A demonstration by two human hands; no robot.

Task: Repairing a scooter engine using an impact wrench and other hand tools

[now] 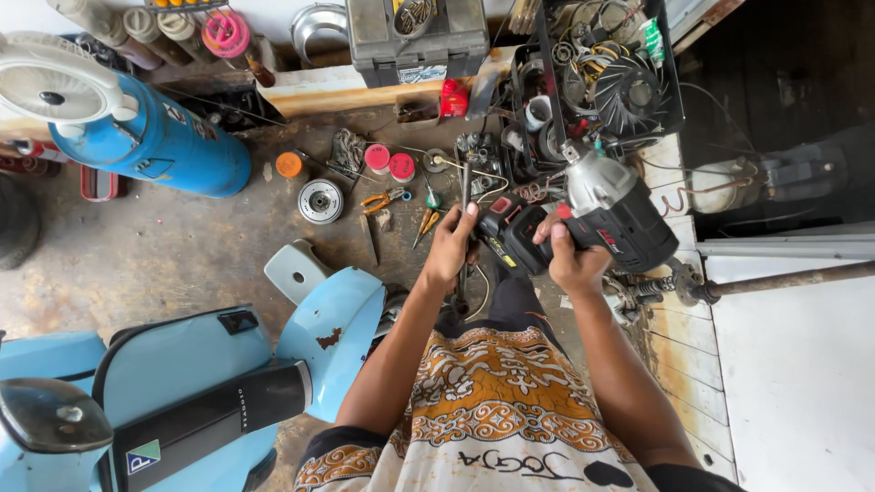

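My right hand grips the handle of a black and silver cordless impact wrench, its silver nose pointing up toward the crate. My left hand holds the wrench's black battery pack at the base of the handle, thumb raised near a long metal tool lying on the floor. Whether the battery is fully seated I cannot tell. Both forearms reach forward over my patterned orange and white shirt.
A light blue scooter lies at lower left. A blue gas cylinder lies at upper left. Pliers, red caps, a round metal part and carburettor pieces litter the floor. A black crate of parts and a grey toolbox stand behind.
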